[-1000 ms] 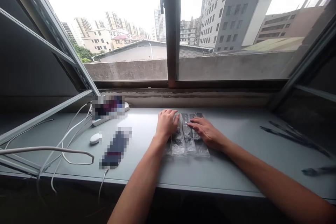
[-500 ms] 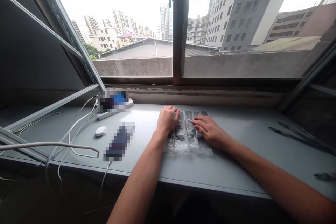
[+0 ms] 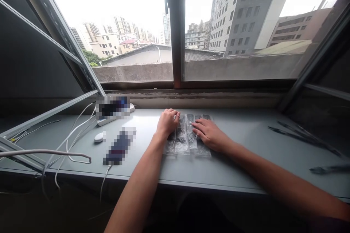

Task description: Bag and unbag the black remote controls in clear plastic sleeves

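Several clear plastic packets (image 3: pixel 182 142) with dark contents lie side by side on the grey table. My left hand (image 3: pixel 167 122) rests on the upper left end of the row, its fingers bent downward and its fingertips partly hidden. Across the packets on the right lies my right hand (image 3: pixel 210 134), palm down, with its fingers apart. Neither hand lifts a packet. Both hands cover parts of the row, and what is inside is too dark and wrinkled over to name.
A phone-like blurred thing (image 3: pixel 119 147) with a white cable lies left of my arm. Behind it are a white power strip (image 3: pixel 132 107) and a small white oval object (image 3: pixel 98 137). Metal frames (image 3: pixel 71 40) flank the table (image 3: pixel 232 174). Dark cable-like pieces (image 3: pixel 300 136) lie right.
The whole view has shifted, so the table and window sit slightly further left. My hands stay in nearly the same place on the packets.
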Demonstrator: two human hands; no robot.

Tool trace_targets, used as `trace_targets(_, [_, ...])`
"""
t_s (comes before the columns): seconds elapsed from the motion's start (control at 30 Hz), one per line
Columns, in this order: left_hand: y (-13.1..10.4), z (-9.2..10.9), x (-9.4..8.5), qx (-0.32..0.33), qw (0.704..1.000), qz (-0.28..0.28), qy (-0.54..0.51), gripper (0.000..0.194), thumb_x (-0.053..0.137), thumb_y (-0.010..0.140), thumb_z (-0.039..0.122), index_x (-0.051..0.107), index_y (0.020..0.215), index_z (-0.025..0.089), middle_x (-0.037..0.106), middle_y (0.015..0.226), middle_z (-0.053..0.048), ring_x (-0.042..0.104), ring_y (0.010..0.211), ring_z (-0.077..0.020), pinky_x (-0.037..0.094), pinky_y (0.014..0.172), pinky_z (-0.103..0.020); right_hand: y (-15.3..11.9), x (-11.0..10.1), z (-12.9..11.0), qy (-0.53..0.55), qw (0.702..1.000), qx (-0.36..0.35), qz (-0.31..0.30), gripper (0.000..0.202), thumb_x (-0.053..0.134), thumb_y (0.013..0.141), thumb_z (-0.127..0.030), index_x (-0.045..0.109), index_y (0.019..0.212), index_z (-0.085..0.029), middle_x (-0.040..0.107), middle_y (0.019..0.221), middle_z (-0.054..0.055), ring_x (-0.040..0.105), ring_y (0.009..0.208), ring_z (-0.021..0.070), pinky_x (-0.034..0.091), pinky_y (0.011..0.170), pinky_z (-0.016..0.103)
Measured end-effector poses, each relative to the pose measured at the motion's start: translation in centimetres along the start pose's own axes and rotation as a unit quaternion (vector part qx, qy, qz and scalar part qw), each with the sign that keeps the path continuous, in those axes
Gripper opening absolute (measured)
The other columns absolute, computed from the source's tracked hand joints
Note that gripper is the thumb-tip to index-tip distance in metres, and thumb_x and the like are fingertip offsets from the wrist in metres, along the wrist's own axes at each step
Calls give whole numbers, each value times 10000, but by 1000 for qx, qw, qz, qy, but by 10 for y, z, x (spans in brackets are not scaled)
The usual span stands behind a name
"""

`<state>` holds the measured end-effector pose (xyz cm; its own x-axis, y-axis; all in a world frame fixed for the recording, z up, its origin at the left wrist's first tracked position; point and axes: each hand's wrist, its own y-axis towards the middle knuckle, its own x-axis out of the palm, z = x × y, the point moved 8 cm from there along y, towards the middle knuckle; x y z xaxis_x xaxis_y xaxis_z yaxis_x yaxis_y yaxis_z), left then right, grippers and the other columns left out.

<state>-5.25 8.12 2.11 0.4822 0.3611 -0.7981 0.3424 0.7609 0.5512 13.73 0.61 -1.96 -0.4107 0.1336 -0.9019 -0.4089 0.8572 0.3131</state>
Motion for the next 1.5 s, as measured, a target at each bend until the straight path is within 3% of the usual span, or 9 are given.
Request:
trace_targets(0.27, [0,-1,3,2,1000,4,-26,309,540,1109,312,784,944,221,775,1029,-100,675,1009,-270,512,954,-400,6,2,46,7,987,153,-52,676,363,1140,-551,393,1744,-249,287,1821,171,264,1685,434,267,1349,594])
trace_targets(0.4, [1,0,2,2,999,8,-43,299,547,1106,314,783,947,223,778,1040,-97,680,1037,-272,512,966,-398,3,4,61,57,983,155,-77,672,426,1118,-484,389,1737,-225,304,1801,200,313,1675,398,298,1350,543])
trace_targets(0.53, [1,3,4,8,999,2,-50,304,542,1106,311,780,941,218,782,1042,-101,680,1034,-275,514,966,-406,0,-5,59,106,988,109,-24,640,515,1078,-399,440,1698,-256,305,1799,165,326,1677,327,297,1357,470])
trace_targets(0.63, [1,4,6,15,998,-2,-53,301,544,1103,310,781,942,219,779,1041,-102,679,1037,-273,520,964,-405,-4,-12,66,86,983,164,13,724,577,1047,-461,422,1700,-189,387,1745,204,365,1646,352,318,1339,470])
trace_targets(0.8, [2,7,6,21,999,2,-50,311,533,1110,314,780,948,215,778,1021,-99,680,1011,-270,523,958,-407,-14,-18,74,12,961,274,15,825,617,1004,-643,490,1661,-161,694,1410,201,545,1432,443,416,1217,569])
trace_targets(1.0, [1,15,4,30,998,3,-64,307,531,1114,319,777,959,219,787,1051,-97,691,1041,-275,530,969,-416,-16,-20,80,117,946,302,8,885,764,925,-593,496,1641,-147,790,1069,112,748,1040,316,564,873,367])
trace_targets(1.2, [-1,18,0,29,997,8,-77,315,532,1112,324,759,917,224,782,1015,-89,685,1003,-266,532,942,-406,-15,-33,92,159,934,312,72,356,698,988,-497,759,1110,-168,776,897,86,731,778,242,522,674,305])
trace_targets(1.37, [2,19,-2,20,990,14,-136,337,516,1112,350,777,940,227,792,1010,-85,691,1004,-258,526,959,-395,-20,-49,85,338,876,277,204,463,662,993,-658,633,1120,-214,743,899,58,720,737,219,563,627,305])
trace_targets(1.5, [4,22,-2,-16,954,-4,-299,402,519,1109,487,814,1081,215,819,1072,-78,717,972,-235,525,890,-348,-9,-44,40,557,797,182,144,490,741,955,-659,557,1126,-238,754,1075,70,730,722,196,600,578,320])
